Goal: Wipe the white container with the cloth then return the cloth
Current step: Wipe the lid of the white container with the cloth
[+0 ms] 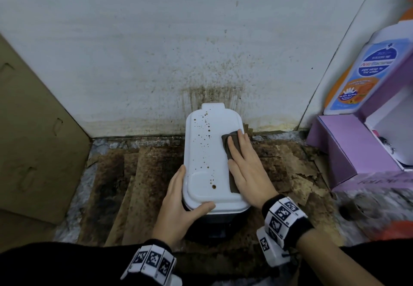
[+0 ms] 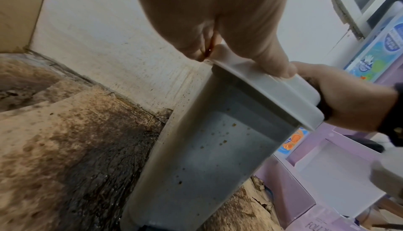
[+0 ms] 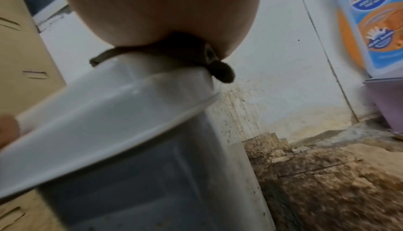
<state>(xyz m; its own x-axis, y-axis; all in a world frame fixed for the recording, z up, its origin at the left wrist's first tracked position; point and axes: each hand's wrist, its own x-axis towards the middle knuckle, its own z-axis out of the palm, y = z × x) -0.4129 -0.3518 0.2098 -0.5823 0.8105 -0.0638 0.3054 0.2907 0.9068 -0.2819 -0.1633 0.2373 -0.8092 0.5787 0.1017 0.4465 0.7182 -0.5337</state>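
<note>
A tall white container [image 1: 207, 151] stands on the floor by the wall; its lid carries a trail of brown spots. My left hand [image 1: 194, 188] grips the lid's near-left corner, thumb on the near edge and fingers along the left side. My right hand [image 1: 239, 151] lies flat on a dark brown cloth [image 1: 226, 144] and presses it on the right side of the lid. In the left wrist view the container's speckled wall [image 2: 207, 148] shows below my left hand [image 2: 240, 58]. In the right wrist view the cloth [image 3: 224, 72] hangs over the lid [image 3: 109, 110].
The white wall [image 1: 212, 79] behind is stained brown. Soiled cardboard sheets [image 1: 134, 185] cover the floor. A cardboard panel [image 1: 33, 140] leans at the left. At the right stand a purple box [image 1: 348, 147] and a bottle with a blue and orange label [image 1: 362, 73].
</note>
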